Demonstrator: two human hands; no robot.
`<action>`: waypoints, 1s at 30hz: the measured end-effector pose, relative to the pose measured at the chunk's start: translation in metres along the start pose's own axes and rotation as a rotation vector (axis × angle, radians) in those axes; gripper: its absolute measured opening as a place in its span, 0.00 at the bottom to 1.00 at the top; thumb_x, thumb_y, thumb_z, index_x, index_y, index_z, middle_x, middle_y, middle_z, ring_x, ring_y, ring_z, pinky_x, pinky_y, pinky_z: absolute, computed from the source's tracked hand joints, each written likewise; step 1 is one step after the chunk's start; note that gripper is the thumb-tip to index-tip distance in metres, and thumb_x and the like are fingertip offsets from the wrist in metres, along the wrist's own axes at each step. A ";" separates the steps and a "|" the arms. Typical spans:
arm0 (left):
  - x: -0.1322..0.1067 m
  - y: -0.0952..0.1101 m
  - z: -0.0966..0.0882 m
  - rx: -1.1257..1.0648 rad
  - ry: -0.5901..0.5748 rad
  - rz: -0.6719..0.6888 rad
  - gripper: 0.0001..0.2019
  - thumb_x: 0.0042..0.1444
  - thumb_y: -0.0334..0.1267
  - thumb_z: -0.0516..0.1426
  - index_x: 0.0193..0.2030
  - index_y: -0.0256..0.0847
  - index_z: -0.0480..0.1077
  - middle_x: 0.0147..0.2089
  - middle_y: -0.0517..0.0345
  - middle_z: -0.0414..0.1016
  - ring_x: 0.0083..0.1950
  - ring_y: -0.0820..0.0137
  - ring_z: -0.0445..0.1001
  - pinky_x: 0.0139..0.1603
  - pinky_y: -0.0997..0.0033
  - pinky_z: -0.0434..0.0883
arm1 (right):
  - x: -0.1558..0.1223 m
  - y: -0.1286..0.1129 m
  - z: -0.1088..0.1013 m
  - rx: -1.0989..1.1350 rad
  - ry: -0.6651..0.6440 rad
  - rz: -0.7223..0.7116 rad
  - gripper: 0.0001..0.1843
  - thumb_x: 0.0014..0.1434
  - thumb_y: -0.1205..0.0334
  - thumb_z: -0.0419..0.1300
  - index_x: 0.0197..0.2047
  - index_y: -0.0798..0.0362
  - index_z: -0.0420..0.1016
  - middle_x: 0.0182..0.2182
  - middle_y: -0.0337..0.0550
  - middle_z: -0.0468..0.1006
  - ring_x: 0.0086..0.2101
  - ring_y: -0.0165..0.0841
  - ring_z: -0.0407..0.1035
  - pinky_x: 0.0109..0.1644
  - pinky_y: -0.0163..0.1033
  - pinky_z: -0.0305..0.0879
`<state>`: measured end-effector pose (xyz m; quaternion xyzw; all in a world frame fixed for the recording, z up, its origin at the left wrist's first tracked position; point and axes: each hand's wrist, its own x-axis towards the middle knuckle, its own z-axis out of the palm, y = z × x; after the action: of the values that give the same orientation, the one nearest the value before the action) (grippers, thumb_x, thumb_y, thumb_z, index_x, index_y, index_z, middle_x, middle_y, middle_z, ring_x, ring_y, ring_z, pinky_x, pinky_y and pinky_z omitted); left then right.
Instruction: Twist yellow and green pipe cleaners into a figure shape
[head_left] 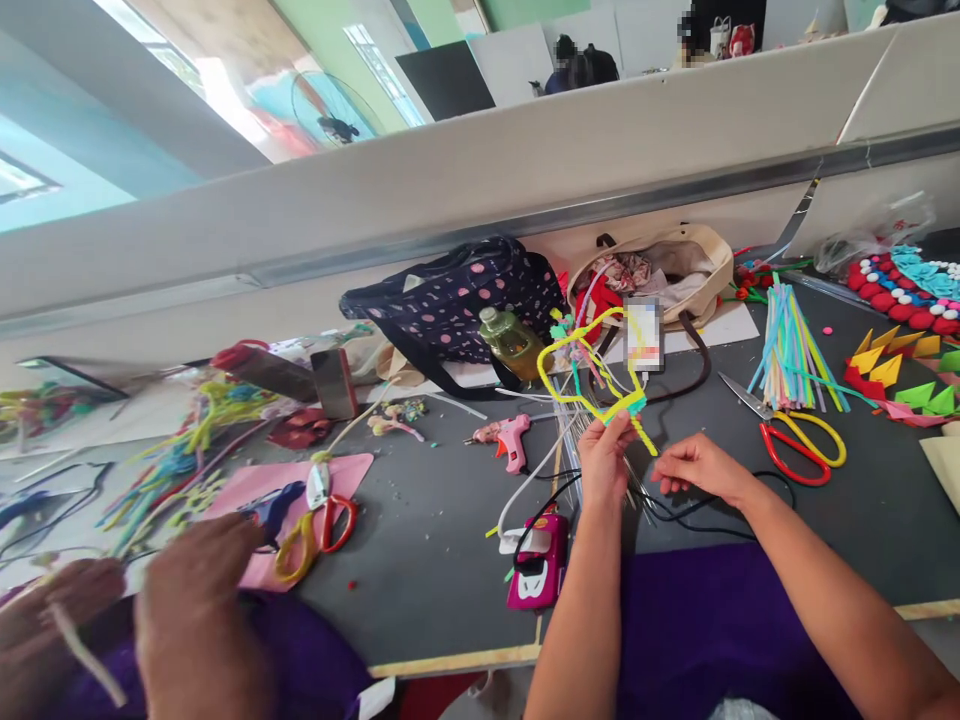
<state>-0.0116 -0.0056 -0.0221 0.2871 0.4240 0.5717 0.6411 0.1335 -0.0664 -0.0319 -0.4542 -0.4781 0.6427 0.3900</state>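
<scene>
My left hand (604, 455) is closed in a pinch on a yellow pipe-cleaner loop shape (581, 375) held upright over the dark table (435, 530). The pinch sits at the shape's base, where a teal piece (634, 405) is wrapped on. A short yellow tail runs down toward my right hand (701, 465). That hand hovers just right of the tail with its fingers curled together; I cannot make out what lies between them. Thin wires and a black cable (705, 505) lie under both hands.
Red-and-yellow scissors (802, 445), a bundle of coloured sticks (787, 345) and folded paper shapes (889, 370) lie to the right. A pink glue gun (510, 440), green bottle (510, 340), polka-dot bag (457, 305) and beige tote (675, 265) stand behind. Another person's hands (195, 610) work bottom left near more scissors (322, 515).
</scene>
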 end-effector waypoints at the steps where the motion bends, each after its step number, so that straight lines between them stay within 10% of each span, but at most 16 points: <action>1: 0.001 0.001 -0.001 0.002 0.007 -0.001 0.10 0.38 0.39 0.70 0.27 0.37 0.77 0.26 0.57 0.78 0.28 0.73 0.75 0.29 0.78 0.70 | 0.000 0.000 -0.001 0.005 -0.002 -0.009 0.23 0.53 0.41 0.62 0.32 0.56 0.80 0.25 0.42 0.79 0.25 0.26 0.67 0.26 0.30 0.58; 8: -0.005 -0.008 0.005 0.043 -0.105 -0.028 0.10 0.41 0.38 0.69 0.30 0.37 0.78 0.29 0.56 0.79 0.28 0.73 0.75 0.32 0.74 0.71 | 0.001 -0.004 -0.002 0.022 0.147 -0.076 0.21 0.52 0.42 0.63 0.31 0.54 0.78 0.25 0.40 0.76 0.24 0.26 0.63 0.27 0.31 0.59; 26: 0.000 -0.007 0.001 0.025 -0.093 -0.056 0.12 0.39 0.41 0.70 0.29 0.36 0.78 0.28 0.54 0.79 0.28 0.72 0.74 0.30 0.74 0.70 | -0.010 -0.009 -0.018 -0.155 -0.097 0.026 0.20 0.51 0.44 0.65 0.26 0.55 0.77 0.21 0.39 0.76 0.23 0.27 0.65 0.28 0.33 0.58; 30: -0.001 -0.006 0.003 0.017 -0.091 -0.065 0.14 0.38 0.42 0.71 0.29 0.36 0.78 0.27 0.55 0.78 0.27 0.73 0.73 0.29 0.75 0.70 | -0.009 -0.010 -0.024 -0.159 0.017 0.033 0.21 0.53 0.43 0.63 0.30 0.55 0.79 0.24 0.41 0.77 0.24 0.27 0.64 0.25 0.32 0.55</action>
<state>-0.0060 -0.0069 -0.0260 0.3045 0.4083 0.5333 0.6754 0.1595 -0.0664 -0.0231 -0.4973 -0.5166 0.6051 0.3460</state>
